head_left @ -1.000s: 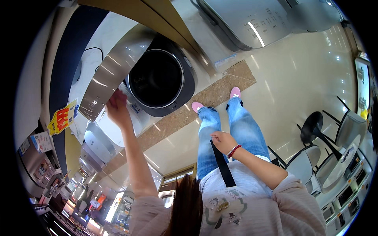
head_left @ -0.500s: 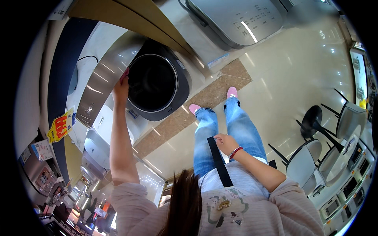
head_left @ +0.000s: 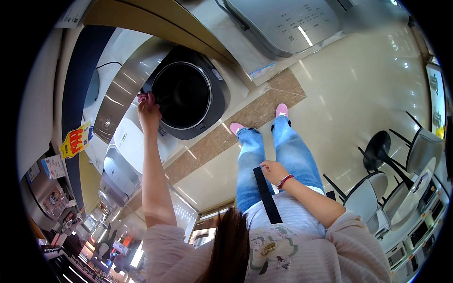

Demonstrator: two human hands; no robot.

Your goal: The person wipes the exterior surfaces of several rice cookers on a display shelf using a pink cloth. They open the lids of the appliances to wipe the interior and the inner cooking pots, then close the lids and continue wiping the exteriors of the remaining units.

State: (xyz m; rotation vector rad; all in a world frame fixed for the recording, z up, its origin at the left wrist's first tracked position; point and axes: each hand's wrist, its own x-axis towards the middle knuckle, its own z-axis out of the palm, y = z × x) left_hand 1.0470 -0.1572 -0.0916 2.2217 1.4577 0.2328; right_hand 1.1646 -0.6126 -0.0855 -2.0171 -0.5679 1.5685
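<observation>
An open rice cooker (head_left: 218, 101) with a dark round inner pot (head_left: 181, 96) and a pale metal rim stands on the counter at upper left. Its raised grey lid (head_left: 115, 96) curves along the left side. My left hand (head_left: 149, 115), arm stretched out, is closed round a crumpled pink cloth (head_left: 147, 100) between the lid and the pot's left rim. My right hand (head_left: 274, 172) rests at my waist over my jeans, fingers curled, beside the end of a black strap (head_left: 268, 198); whatever those fingers hold is hidden.
Another grey cooker (head_left: 288, 23) stands on the counter at the top, past a brown divider (head_left: 188, 28). White cookers (head_left: 130, 141) line the counter at left, near a yellow and red tag (head_left: 75, 141). Chairs (head_left: 363, 191) and a round white table (head_left: 413, 198) are at right.
My left hand has moved down slightly from the lid's edge, and more of the pink cloth shows. The right hand stays at my waist. The whole view has shifted a little.
</observation>
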